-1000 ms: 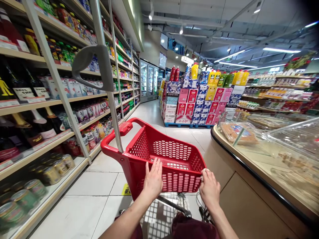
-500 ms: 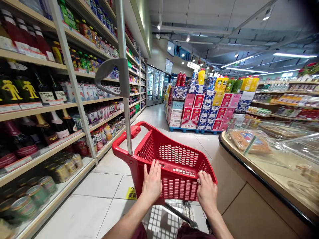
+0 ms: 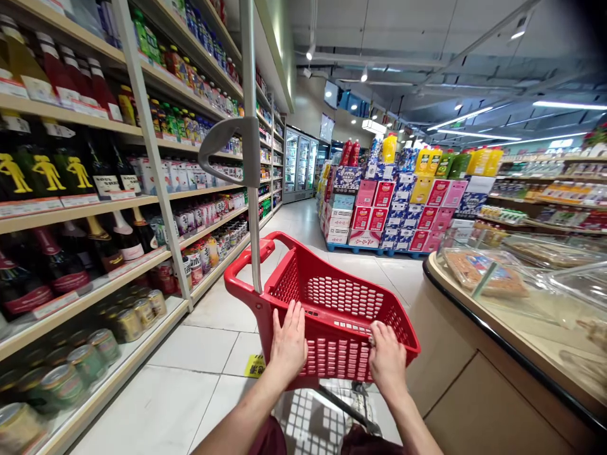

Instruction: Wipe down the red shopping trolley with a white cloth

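A red plastic shopping cart with perforated walls stands right in front of me, its basket bare inside. My left hand lies against the near wall with fingers stretched out towards the rim, the thumb a little apart. Further right, my right hand has its fingers curled over the same rim, gripping it. A metal pole rises from the cart's left end and carries a grey loop handle. The palms and the undersides of the fingers are hidden.
Shelves of bottles and cans line the left side. On the right curves a counter with packaged food under clear covers. Ahead stand stacked drink cartons on blue pallets, with glass-door fridges beyond. A yellow floor sticker lies below the cart.
The view has swung slightly left, so shelves, cart and cartons sit further right. My right hand has shifted a little left along the rim; my left hand keeps its place.
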The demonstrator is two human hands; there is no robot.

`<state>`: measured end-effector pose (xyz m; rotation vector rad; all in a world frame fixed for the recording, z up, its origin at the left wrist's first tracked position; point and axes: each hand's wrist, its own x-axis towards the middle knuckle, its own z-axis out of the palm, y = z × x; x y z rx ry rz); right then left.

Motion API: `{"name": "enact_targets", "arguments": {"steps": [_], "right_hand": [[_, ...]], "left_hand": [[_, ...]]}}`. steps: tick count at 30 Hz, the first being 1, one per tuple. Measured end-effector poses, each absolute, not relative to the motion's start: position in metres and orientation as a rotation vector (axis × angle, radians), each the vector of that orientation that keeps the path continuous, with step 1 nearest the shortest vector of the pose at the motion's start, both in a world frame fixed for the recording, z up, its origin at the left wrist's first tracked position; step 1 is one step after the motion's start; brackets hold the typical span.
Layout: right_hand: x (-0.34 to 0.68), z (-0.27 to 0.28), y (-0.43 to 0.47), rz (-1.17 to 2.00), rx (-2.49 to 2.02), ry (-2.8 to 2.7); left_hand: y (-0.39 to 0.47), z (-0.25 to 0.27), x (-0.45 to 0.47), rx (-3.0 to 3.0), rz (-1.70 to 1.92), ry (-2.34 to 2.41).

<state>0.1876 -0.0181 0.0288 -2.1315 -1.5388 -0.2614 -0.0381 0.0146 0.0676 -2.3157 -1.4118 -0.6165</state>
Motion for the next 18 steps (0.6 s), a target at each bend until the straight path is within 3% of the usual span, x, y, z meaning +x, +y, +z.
{"name": "enact_targets", "arguments": {"steps": [7, 14, 18], "right_hand": [[0.103, 0.051, -0.006, -0.235, -1.675, -1.97], [0.164, 0.032, -0.017, -0.225, -2.105, -1.55], [0.112, 0.047, -0.007, -0.209, -1.872, -1.761]], "left_hand": [[0.016, 0.078, -0.049, -2.26, -0.646, -1.452], [0.013, 0.078, -0.061, -2.26, -0.652, -1.419], [0.014, 0.084, -0.069, -2.207, -0.67, -1.462]]}}
